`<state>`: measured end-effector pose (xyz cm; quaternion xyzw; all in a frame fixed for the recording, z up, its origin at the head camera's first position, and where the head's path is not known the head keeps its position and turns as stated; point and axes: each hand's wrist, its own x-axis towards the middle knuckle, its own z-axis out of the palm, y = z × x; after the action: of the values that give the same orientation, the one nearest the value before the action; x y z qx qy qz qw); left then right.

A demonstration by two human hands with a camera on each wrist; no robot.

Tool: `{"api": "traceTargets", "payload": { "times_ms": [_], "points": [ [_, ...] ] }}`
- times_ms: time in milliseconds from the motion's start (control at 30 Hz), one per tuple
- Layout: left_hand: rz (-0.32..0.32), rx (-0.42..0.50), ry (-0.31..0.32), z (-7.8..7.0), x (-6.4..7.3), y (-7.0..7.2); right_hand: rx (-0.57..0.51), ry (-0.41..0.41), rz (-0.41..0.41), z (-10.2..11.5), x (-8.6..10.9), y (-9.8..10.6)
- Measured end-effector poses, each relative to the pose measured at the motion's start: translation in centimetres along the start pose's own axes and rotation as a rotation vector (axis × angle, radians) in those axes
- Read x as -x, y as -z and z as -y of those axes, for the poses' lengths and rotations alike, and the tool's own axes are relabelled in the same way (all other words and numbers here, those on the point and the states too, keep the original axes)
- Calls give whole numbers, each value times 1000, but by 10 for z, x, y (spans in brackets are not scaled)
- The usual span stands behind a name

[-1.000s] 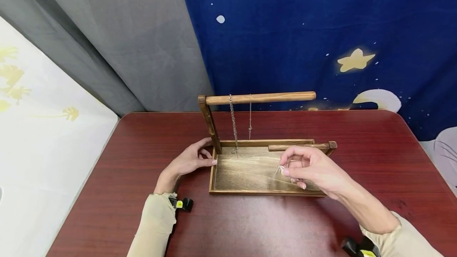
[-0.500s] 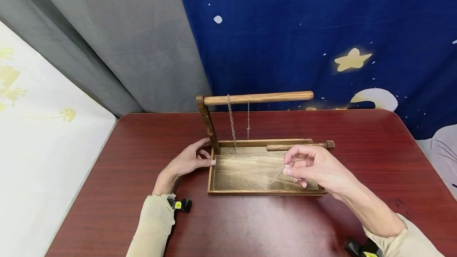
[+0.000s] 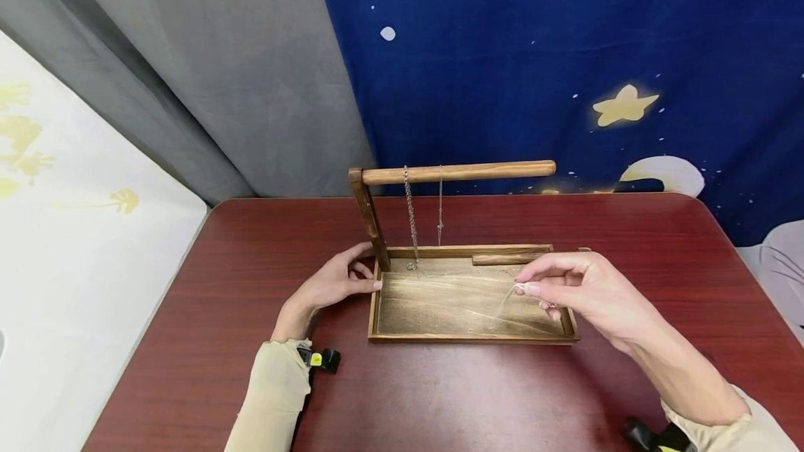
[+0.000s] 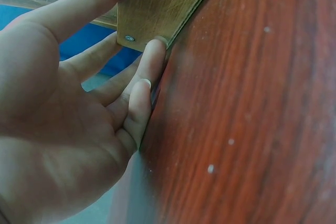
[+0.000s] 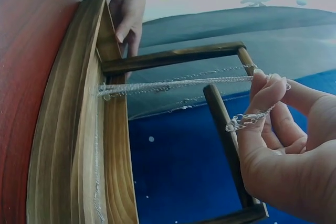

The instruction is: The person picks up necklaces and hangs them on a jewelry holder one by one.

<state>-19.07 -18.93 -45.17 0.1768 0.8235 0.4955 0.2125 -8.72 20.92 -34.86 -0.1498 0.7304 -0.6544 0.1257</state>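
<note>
A wooden jewellery stand (image 3: 465, 339) has a shallow tray base. At its left end, my left hand (image 3: 333, 281) grips the side wall, thumb at the rim; the left wrist view shows its fingertips around the wall's lower corner (image 4: 139, 38). Over the tray's right part, my right hand (image 3: 581, 291) pinches a thin silver chain necklace (image 5: 210, 81) between thumb and index finger. The strands slant down toward the tray, and a clasp end (image 5: 244, 121) dangles across the fingers. From the upper bar (image 3: 490, 171) hang a thicker chain (image 3: 410, 211) and a finer one (image 3: 440, 204).
A lower bar (image 3: 502, 259) runs above the tray's back right; its right post is mostly hidden by my right hand. Another fine chain (image 5: 96, 182) lies in the tray. Around the stand is the red-brown tabletop (image 3: 440, 396), with a blue curtain (image 3: 502, 54) behind.
My right hand has moved to the right, drawing the pinched necklace along with it over the tray. The left hand keeps its hold on the stand's left end.
</note>
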Motion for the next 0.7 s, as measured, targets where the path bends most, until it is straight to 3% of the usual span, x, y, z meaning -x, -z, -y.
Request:
{"api": "traceTargets", "payload": {
  "times_ms": [500,700],
  "points": [
    [-14,15,-8,-3,0,-1,-101,62,13,-2,6,13],
    [-16,24,-4,-5,2,-2,-91,67,-1,-4,11,19]
  ]
}}
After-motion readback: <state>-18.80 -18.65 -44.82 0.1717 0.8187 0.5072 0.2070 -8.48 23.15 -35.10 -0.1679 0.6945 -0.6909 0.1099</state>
